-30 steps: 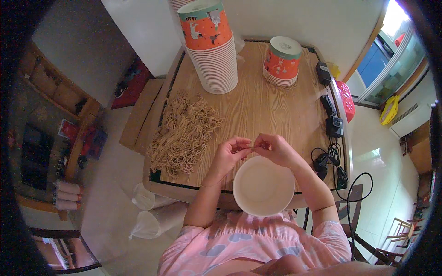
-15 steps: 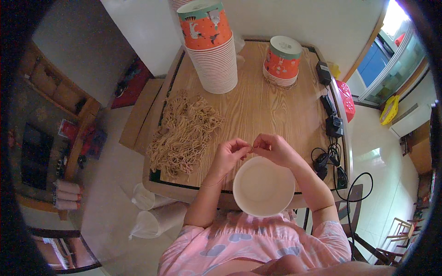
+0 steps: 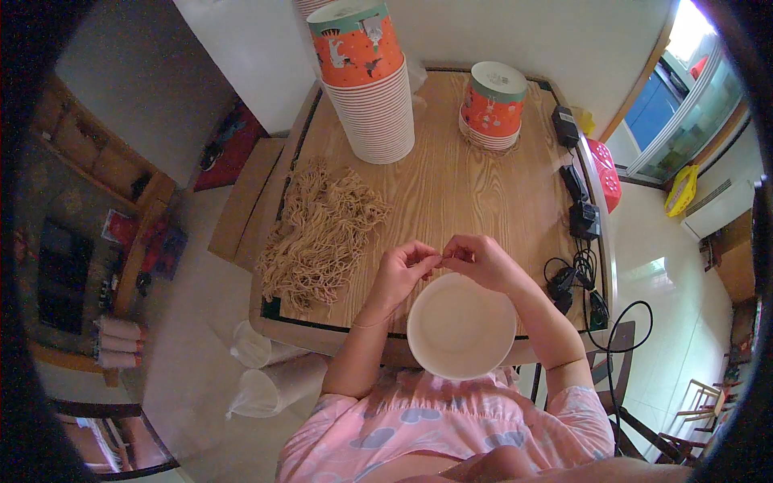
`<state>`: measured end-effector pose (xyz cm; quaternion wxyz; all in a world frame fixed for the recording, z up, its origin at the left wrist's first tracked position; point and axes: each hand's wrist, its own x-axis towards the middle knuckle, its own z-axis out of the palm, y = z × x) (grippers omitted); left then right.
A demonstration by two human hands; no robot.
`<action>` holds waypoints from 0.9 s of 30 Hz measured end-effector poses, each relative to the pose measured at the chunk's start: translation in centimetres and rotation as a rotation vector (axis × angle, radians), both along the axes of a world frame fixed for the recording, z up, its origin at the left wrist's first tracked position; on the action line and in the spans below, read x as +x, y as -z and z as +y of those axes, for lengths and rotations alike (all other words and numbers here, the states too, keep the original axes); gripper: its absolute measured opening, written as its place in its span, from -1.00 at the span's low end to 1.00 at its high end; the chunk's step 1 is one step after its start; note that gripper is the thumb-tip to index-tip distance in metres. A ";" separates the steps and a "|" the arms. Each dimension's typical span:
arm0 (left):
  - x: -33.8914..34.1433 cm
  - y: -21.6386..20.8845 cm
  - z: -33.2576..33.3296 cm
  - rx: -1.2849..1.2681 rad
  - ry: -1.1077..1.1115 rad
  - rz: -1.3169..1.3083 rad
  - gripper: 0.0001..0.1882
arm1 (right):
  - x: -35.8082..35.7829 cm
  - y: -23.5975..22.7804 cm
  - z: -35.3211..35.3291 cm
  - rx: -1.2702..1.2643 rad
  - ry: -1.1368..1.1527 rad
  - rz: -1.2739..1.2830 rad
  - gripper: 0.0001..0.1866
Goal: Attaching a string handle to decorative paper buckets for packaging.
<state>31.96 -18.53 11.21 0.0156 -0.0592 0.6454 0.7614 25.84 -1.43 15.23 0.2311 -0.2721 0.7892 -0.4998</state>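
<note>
My left hand and my right hand meet above the far rim of a white paper bucket, fingertips pinched together. Whatever they pinch is too small to make out. The bucket has its open mouth up and stands at the table's near edge, between my forearms. Left of my hands lies a loose heap of tan cord. Farther back rises a tall stack of upside-down paper buckets, the top one orange and green. A shorter stack of the same buckets stands at the back right, cord around its base.
Black power adapters and tangled cables lie along the right edge of the wooden table. A cardboard box is beside the table's left side. Bagged white stacks rest on the floor at the near left.
Almost nothing differs. My hands keep the same pinch over the bucket's far rim, and the view has shifted very slightly.
</note>
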 end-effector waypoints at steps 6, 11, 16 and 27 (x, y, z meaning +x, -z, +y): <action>0.0 0.2 0.0 -0.009 0.016 0.022 -0.96 | -0.1 0.0 0.1 -0.002 -0.009 -0.017 -0.88; 0.0 0.0 0.1 -0.009 0.023 0.008 -0.96 | -0.1 -0.4 0.2 0.025 -0.026 0.031 -0.91; 0.0 0.2 0.2 0.030 0.025 -0.008 -0.96 | 0.2 -0.7 0.1 0.002 -0.011 0.029 -0.91; 0.0 0.4 0.2 0.020 0.056 -0.015 -0.95 | 0.1 -0.2 0.2 -0.006 0.000 0.040 -0.92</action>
